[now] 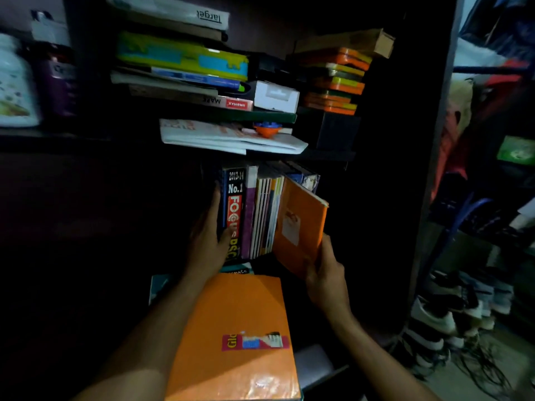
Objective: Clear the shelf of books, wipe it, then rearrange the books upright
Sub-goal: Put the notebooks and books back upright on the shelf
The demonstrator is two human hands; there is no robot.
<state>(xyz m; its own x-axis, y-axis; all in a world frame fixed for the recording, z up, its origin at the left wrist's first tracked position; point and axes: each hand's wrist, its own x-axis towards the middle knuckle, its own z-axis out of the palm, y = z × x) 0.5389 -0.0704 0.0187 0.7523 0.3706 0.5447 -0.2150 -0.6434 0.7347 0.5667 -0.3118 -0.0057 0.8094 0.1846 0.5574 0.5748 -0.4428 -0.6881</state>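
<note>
1. Your left hand (209, 241) lay flat, fingers straight, against the left face of the thick black book with the red "FOCUS" spine (234, 215), thumb across the spine's lower part.
2. That book stood upright at the left end of a row of thin upright books with pale, purple and striped spines (265, 215) on the dark lower shelf.
3. Your right hand (324, 273) gripped the near lower corner of a thin orange-covered notebook with a pale label (299, 227), fingers curled round its edge.
4. The notebook stood tilted at the right end of the row, its top leaning right, its left edge touching the row.
5. A large orange-covered book with a red and blue sticker (240, 334) lay flat nearer you, below your forearms, on top of a teal-edged book (157, 285).
6. On the shelf above, a white folded paper bundle (231, 140) lay flat with an orange and blue plastic spinning top (267, 129) on it.
7. Higher up sat a stack of flat books with a yellow and blue cover (182, 57) and, to the right, stacked orange boxes (335, 82).
8. Far right, pale shoes (440, 319) lay on the floor.
</note>
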